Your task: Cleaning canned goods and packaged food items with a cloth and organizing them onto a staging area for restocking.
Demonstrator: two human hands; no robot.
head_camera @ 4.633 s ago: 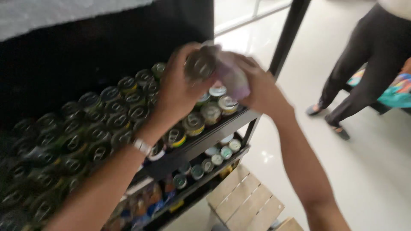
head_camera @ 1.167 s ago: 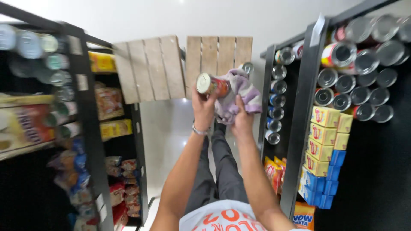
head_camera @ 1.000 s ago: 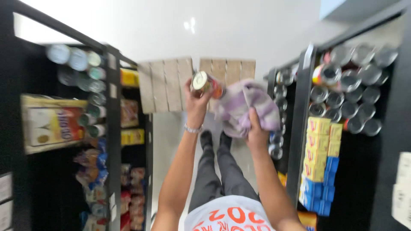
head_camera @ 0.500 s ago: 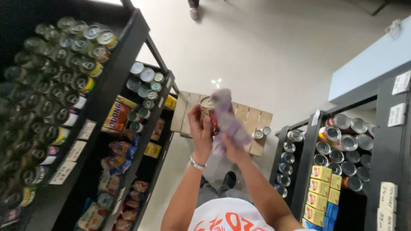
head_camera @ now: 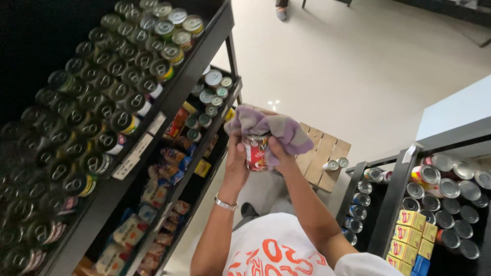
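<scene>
I hold a red-labelled tin can (head_camera: 256, 152) upright in front of me, between two shelving units. My left hand (head_camera: 236, 162) grips its side; a thin bracelet sits on that wrist. My right hand (head_camera: 279, 152) presses a purple-grey cloth (head_camera: 271, 128) over the can's top and right side. The cloth hides the lid and most of my right fingers.
A black shelf (head_camera: 169, 102) on the left carries rows of cans (head_camera: 117, 87) and, lower down, snack packets (head_camera: 153, 194). On the right another black rack (head_camera: 394, 204) has cans and yellow boxes (head_camera: 411, 230). Wooden pallets (head_camera: 322, 156) lie on the pale floor ahead. Someone's foot (head_camera: 282, 10) shows at top.
My view has swung from the aisle toward the left shelf. The cloth, earlier beside the can in my right hand, now drapes over its top, and both hands have come lower and closer.
</scene>
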